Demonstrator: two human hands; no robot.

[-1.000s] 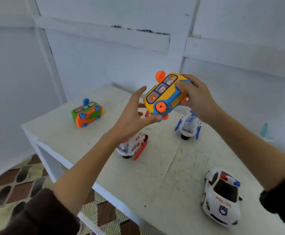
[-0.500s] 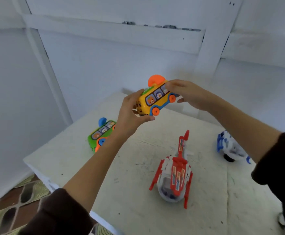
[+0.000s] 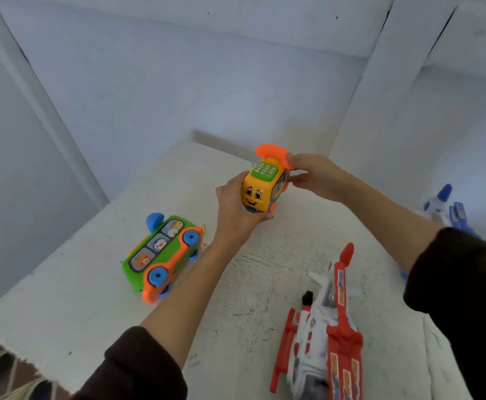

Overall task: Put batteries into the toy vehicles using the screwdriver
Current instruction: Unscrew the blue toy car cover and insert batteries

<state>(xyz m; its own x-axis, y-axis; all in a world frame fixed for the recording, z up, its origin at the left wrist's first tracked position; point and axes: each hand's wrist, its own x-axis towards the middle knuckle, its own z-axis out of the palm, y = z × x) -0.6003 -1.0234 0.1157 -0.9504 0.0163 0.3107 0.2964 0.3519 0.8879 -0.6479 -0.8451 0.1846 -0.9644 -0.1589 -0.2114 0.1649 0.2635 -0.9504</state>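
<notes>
You hold the yellow toy bus (image 3: 260,189) above the far part of the table (image 3: 91,298), between both hands. Your left hand (image 3: 236,209) cups its near end from below, fingers curled round it, while your right hand (image 3: 314,176) pinches its far end, both arms reaching forward.

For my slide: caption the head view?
Both hands, left hand and right hand, hold a yellow toy bus above the table.

White bench (image 3: 91,313) sitting against pale walls (image 3: 178,82), its top showing scuffs and dark scratches. Patterned floor tiles (image 3: 2,376) in brown, green and black showing past the bench's lower left corner. A white post (image 3: 363,105) running up the wall behind.
</notes>
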